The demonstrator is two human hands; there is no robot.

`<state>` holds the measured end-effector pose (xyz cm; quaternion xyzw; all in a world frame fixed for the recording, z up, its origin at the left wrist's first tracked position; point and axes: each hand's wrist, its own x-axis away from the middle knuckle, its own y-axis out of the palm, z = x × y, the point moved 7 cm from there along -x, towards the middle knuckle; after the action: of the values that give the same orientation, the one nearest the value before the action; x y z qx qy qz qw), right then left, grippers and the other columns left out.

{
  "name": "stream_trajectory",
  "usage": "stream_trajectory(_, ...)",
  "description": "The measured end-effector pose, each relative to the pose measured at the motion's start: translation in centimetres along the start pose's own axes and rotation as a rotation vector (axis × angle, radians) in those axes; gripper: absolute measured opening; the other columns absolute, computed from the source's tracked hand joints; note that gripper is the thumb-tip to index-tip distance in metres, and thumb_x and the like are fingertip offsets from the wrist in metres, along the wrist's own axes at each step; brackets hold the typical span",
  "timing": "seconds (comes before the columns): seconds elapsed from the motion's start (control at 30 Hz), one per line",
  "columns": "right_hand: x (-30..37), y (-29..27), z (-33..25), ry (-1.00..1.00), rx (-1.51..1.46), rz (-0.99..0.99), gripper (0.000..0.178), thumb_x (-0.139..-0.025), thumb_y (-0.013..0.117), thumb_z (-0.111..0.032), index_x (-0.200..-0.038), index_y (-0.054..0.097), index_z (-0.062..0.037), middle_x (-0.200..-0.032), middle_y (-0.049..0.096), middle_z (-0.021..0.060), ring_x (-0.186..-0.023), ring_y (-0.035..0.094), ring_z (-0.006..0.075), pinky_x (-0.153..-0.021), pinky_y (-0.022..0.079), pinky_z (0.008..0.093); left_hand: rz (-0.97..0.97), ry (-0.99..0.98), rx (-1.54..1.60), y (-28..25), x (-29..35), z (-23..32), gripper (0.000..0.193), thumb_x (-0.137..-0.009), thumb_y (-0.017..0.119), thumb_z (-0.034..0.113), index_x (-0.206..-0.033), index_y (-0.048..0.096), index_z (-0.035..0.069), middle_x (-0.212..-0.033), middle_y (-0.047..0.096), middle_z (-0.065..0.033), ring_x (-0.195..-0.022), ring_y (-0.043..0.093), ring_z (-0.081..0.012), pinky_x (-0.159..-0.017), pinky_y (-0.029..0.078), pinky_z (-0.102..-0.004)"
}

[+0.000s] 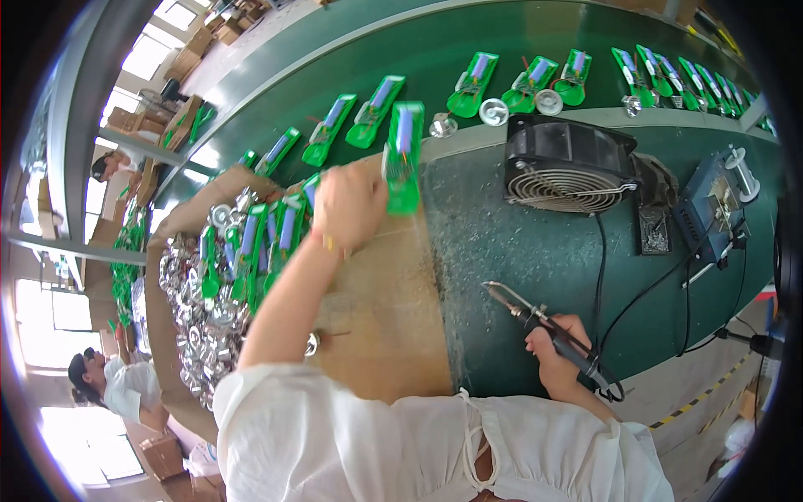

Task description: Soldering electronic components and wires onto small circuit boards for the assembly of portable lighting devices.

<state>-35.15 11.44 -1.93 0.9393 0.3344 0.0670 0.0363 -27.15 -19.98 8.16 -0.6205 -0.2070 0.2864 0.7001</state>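
My left hand point(350, 209) is closed around the edge of a green plastic housing point(403, 188), raised over the near side of the belt. A purple cylindrical battery point(406, 130) and some wires sit inside that housing. Lower right, my right hand point(559, 350) grips a soldering iron point(569, 345) by its dark handle, its metal tip pointing up and left over the green mat. The iron's tip is well apart from the housing. Beneath my left forearm lies a brown board point(385, 326) with a small silver reflector cup point(313, 344) on it.
A cardboard box point(159, 293) on the left holds reflectors and green housings point(248, 243). More housings point(473, 84) line the green conveyor belt point(418, 50). A black fan point(569, 163), a blue soldering unit point(711, 209) and cables stand right. Two people point(125, 385) work farther left.
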Motion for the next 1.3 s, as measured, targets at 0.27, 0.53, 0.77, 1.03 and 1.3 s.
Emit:
stream_trajectory(0.27, 0.1, -0.5, -0.5, -0.102, 0.102, 0.073, 0.014, -0.082, 0.057, -0.006, -0.089, 0.049, 0.0019, -0.066, 0.058, 0.0096, -0.054, 0.053, 0.0103, -0.049, 0.043, 0.0209, 0.075, -0.184, 0.34, 2.4, 20.7, 1.0, 0.015, -0.078, 0.058, 0.018, -0.066, 0.058, 0.008, -0.067, 0.058, -0.01, -0.055, 0.057, -0.0284, -0.049, 0.045, -0.0376)
stream_trajectory(0.53, 0.7, 0.6, -1.0, -0.198, 0.137, 0.049, 0.015, -0.082, 0.058, -0.009, -0.089, 0.051, 0.0028, -0.067, 0.058, 0.0087, -0.053, 0.053, 0.0089, -0.049, 0.043, 0.0192, 0.297, -0.094, -0.104, -1.4, 23.5, -4.1, 0.013, -0.071, 0.064, 0.015, -0.084, 0.064, 0.014, -0.087, 0.059, -0.0052, -0.087, 0.055, -0.0222, -0.072, 0.042, -0.036)
stream_trajectory(0.77, 3.5, 1.8, -1.9, -0.163, 0.151, -0.038, 0.014, -0.081, 0.058, -0.006, -0.09, 0.049, 0.0023, -0.068, 0.058, 0.0099, -0.055, 0.055, 0.0108, -0.051, 0.045, 0.0214, 0.258, -0.205, 0.29, 0.6, 23.5, -5.1, 0.01, -0.073, 0.065, 0.015, -0.078, 0.066, 0.007, -0.072, 0.062, -0.0061, -0.074, 0.058, -0.0224, -0.072, 0.042, -0.0351)
stream_trajectory(1.03, 5.7, 6.0, -2.4, -0.182, 0.225, -0.461, 0.014, -0.079, 0.056, -0.002, -0.088, 0.046, 0.0021, -0.08, 0.053, 0.0123, -0.061, 0.055, 0.0124, -0.056, 0.048, 0.025, 0.129, -0.431, 0.899, 4.9, 24.2, -0.8, 0.011, -0.076, 0.065, 0.013, -0.074, 0.066, 0.001, -0.065, 0.061, -0.0114, -0.057, 0.057, -0.0202, -0.053, 0.044, -0.03)
stream_trajectory(1.3, 5.6, 6.7, -2.2, -0.193, 0.238, -0.44, 0.013, -0.08, 0.056, -0.002, -0.088, 0.047, 0.0025, -0.074, 0.053, 0.0114, -0.06, 0.055, 0.0125, -0.054, 0.047, 0.0245, 0.23, -0.372, 0.792, 4.6, 24.0, 0.1, 0.011, -0.075, 0.065, 0.011, -0.069, 0.063, 0.002, -0.062, 0.057, -0.009, -0.059, 0.055, -0.0225, -0.056, 0.044, -0.0312)
